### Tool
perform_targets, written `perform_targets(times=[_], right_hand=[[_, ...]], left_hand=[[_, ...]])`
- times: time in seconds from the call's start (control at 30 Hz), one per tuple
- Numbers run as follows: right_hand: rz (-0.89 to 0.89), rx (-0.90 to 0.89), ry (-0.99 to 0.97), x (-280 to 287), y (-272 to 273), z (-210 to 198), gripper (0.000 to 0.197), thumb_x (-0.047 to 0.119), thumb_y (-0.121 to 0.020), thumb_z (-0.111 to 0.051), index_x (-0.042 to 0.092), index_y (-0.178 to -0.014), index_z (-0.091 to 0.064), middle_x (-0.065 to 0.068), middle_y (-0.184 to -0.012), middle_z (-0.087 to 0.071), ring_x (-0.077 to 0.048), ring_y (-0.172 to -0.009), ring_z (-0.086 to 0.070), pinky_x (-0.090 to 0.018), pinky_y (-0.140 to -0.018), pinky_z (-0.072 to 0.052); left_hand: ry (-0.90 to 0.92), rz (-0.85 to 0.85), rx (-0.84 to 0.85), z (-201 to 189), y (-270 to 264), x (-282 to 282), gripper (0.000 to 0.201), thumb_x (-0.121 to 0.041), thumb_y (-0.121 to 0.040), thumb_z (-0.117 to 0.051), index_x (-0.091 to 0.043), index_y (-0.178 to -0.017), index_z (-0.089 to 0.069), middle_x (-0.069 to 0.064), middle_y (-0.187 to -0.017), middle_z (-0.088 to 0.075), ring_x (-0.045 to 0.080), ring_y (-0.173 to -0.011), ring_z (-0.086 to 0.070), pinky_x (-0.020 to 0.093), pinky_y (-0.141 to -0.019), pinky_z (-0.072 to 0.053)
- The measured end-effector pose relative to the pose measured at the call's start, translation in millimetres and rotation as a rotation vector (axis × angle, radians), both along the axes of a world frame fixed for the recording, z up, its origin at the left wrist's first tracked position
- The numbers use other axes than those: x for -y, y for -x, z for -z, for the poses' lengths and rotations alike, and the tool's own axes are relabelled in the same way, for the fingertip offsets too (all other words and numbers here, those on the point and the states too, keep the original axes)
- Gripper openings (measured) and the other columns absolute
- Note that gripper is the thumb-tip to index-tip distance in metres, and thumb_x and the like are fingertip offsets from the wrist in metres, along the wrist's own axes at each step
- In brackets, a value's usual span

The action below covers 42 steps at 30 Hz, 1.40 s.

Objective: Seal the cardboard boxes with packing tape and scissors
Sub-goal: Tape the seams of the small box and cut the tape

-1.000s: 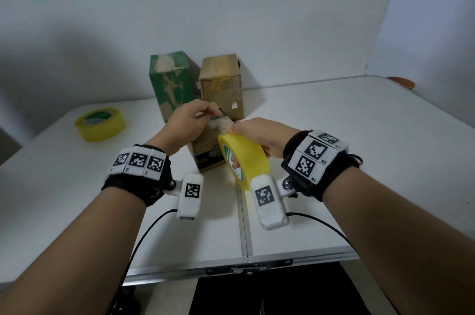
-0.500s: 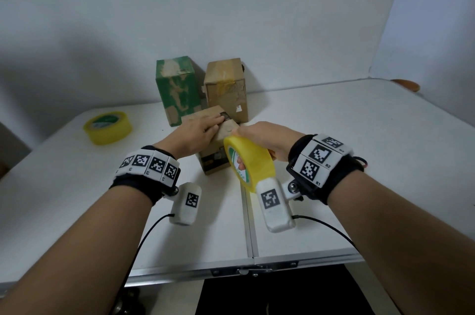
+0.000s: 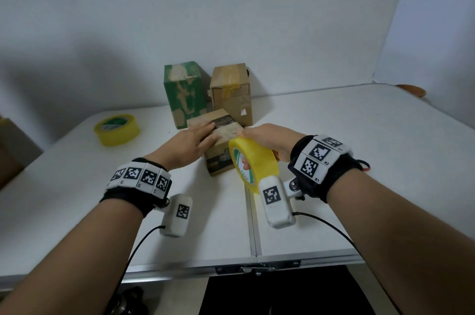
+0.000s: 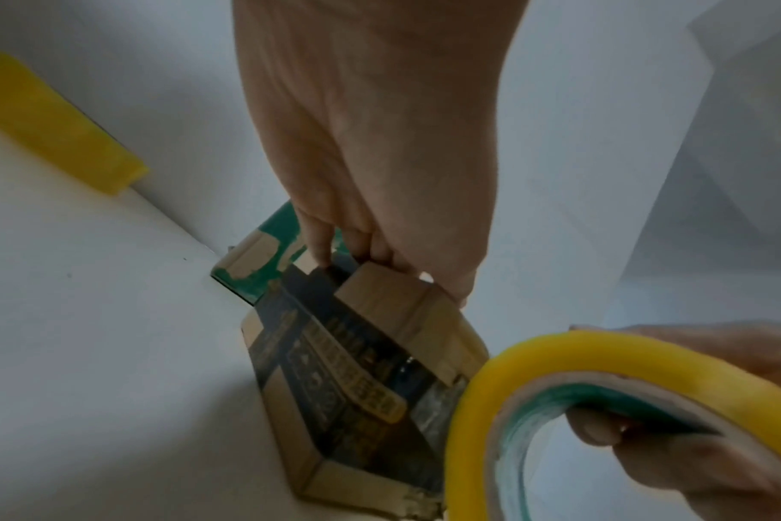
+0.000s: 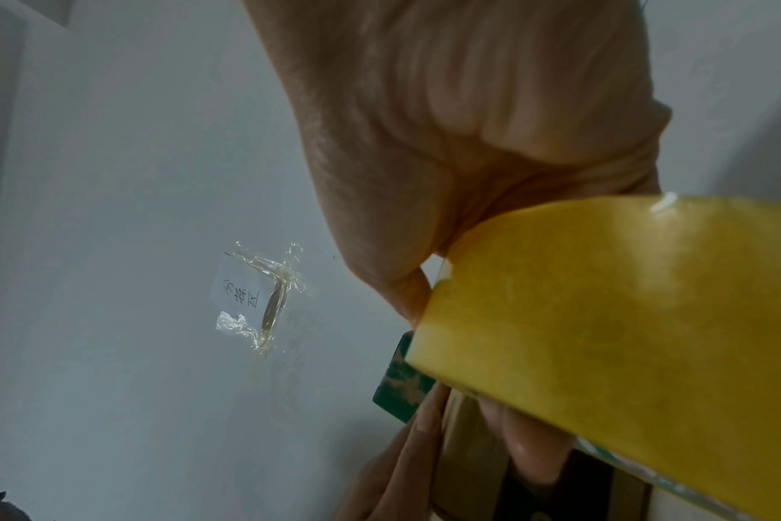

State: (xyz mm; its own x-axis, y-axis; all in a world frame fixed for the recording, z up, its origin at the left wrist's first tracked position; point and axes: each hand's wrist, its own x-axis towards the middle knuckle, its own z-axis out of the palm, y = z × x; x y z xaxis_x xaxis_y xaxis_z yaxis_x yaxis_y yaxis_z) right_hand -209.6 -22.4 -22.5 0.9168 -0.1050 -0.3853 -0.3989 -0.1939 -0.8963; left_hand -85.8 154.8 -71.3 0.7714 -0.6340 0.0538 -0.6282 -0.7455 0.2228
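Cardboard of the small box (image 3: 221, 134), lying at the counter's (image 3: 359, 160) centre, sits pinned under my flat, open left grip (image 3: 190, 143) so the right grip (image 3: 270, 141), clamped on the yellow tape roll (image 3: 253, 160) at its 3 o'clock, can draw tape across the flaps.

White folding table (image 3: 334, 160) with centre seam, bearing flat yellow tape roll (image 3: 117, 129), upright green cardboard box (image 3: 183, 93), tall brown cardboard box (image 3: 231, 93), small printed brown carton (image 3: 218, 160)

2 boxes (image 3: 208, 93) behind box (image 3: 221, 150), roll (image 3: 117, 129) left
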Motion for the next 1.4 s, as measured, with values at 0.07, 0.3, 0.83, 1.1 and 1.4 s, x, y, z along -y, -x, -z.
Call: perform_targets(times=[0.07, 0.3, 0.83, 1.1, 1.4], right_hand=[[0.002, -0.004, -0.011, 0, -1, 0, 0.027, 0.026, -0.103, -0.045, 0.004, -0.091, -0.055, -0.012, -0.065, -0.062, -0.015, -0.038, -0.06, -0.019, -0.036, -0.048], [-0.006, -0.012, 0.06, 2, -7, 3, 0.028, 0.029, -0.104, -0.043, 0.003, -0.102, -0.055, -0.009, -0.064, -0.064, -0.018, -0.051, -0.062, -0.021, -0.043, -0.051], [-0.035, 0.014, 0.148, 11, -22, 17, 0.038, 0.038, -0.101, -0.045, 0.003, -0.107, -0.058, -0.015, -0.096, -0.069, -0.027, -0.086, -0.068, -0.029, -0.078, -0.059], [0.067, 0.29, 0.019, 26, -23, -4, 0.051, 0.051, -0.093, -0.056, 0.002, -0.101, -0.066, -0.014, -0.078, -0.073, -0.019, -0.061, -0.069, -0.031, -0.071, -0.058], [0.217, 0.537, -0.061, 22, -30, -65, 0.039, 0.047, -0.093, -0.058, 0.01, -0.082, -0.06, 0.002, -0.05, -0.063, -0.01, -0.045, -0.062, -0.016, -0.044, -0.045]], left_hand=[[-0.029, -0.014, -0.005, -2, 0, 3, 0.058, -0.049, -0.101, -0.028, -0.021, -0.152, -0.028, -0.001, -0.161, -0.015, 0.022, -0.145, -0.024, 0.031, -0.116, -0.018], [-0.261, 0.061, -0.013, -7, -9, 12, 0.077, -0.06, -0.089, -0.052, -0.046, -0.151, -0.009, -0.005, -0.161, -0.01, 0.022, -0.148, -0.009, 0.046, -0.119, -0.016], [-0.443, -0.127, -0.142, -15, -37, 41, 0.121, -0.079, -0.058, -0.067, -0.052, -0.145, 0.012, 0.015, -0.159, 0.012, 0.049, -0.143, 0.006, 0.062, -0.114, -0.014], [-0.128, -0.085, -0.348, -35, -38, 32, 0.109, -0.068, -0.062, -0.074, -0.05, -0.147, -0.008, 0.002, -0.153, -0.03, 0.027, -0.135, -0.034, 0.045, -0.113, -0.03], [0.101, -0.074, -0.699, -76, -22, 20, 0.065, -0.059, -0.074, -0.069, -0.04, -0.133, -0.051, -0.005, -0.123, -0.065, 0.019, -0.113, -0.061, 0.041, -0.095, -0.052]])
